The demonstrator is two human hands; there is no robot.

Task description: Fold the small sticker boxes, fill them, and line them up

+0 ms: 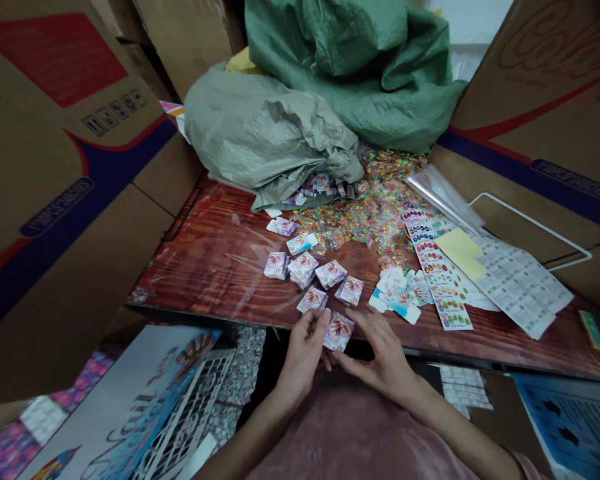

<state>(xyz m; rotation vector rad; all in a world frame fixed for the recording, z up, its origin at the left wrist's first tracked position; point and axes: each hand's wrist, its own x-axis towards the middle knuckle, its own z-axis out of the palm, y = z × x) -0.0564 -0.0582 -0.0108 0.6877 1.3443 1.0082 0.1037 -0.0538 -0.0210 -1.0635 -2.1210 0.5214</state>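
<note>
Your table (215, 267) is walled in by a big left-hand box (95, 220) and a right-hand box (545, 127). A green sack (350, 67) and a grey sack (260, 127) block the back, and a heap of colourful bits (350, 223) lies in front. Sticker sheets (433, 267) crowd the right. Your left hand (301, 345) pinches one edge of a card pack (339, 332) at the table's near edge; your right hand (384, 350) spreads loosely around its other side, contact unclear. Five small piles (303, 265) sit just beyond.

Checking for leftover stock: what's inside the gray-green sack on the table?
Small purple-and-white cards show at the mouth of the gray-green sack. Anything deeper is covered, so I can't tell.
</note>
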